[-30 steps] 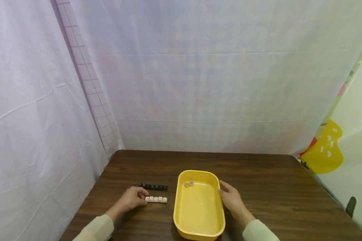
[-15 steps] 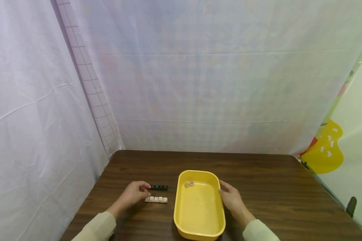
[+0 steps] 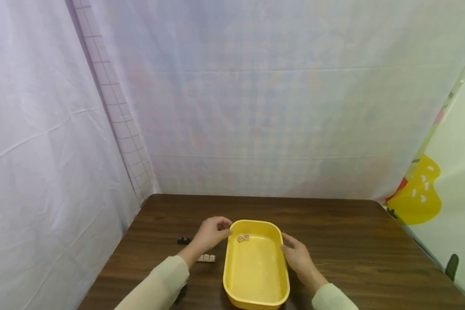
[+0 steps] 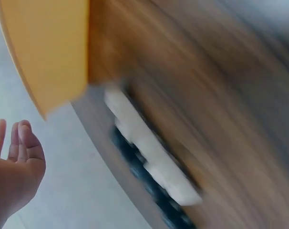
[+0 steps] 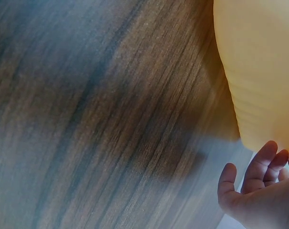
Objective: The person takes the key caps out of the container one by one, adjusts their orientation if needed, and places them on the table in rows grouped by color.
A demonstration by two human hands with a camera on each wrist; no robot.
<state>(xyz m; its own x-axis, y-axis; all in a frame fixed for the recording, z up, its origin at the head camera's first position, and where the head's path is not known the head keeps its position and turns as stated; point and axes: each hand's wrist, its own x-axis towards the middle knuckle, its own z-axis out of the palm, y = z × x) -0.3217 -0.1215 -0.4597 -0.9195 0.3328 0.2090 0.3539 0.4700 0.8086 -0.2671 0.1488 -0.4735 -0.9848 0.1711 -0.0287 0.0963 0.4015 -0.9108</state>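
A yellow rectangular tub [image 3: 259,275] stands on the brown wood-grain table. Inside its far left corner lie two small tan tiles [image 3: 243,237] with dark marks. My left hand [image 3: 211,234] is at the tub's far left rim, fingertips right at the edge, with nothing seen in its grasp. On the other side my right hand [image 3: 298,256] holds the tub, thumb at the rim and fingers along the outer wall. Left of the tub are a row of small white block-like pieces [image 3: 206,258] and a parallel black row [image 3: 184,240], both partly covered by my left arm.
The table's far edge [image 3: 263,198] meets a pale patterned curtain [image 3: 255,107]. White cloth [image 3: 42,150] hangs on the left, and a pale cloth with a yellow print [image 3: 414,193] is at the right. In the left wrist view, the white row [image 4: 149,145] is blurred.
My left hand has moved from the white row, past the black row's left end, then right to the tub's rim. My right hand and the tub have stayed in place.
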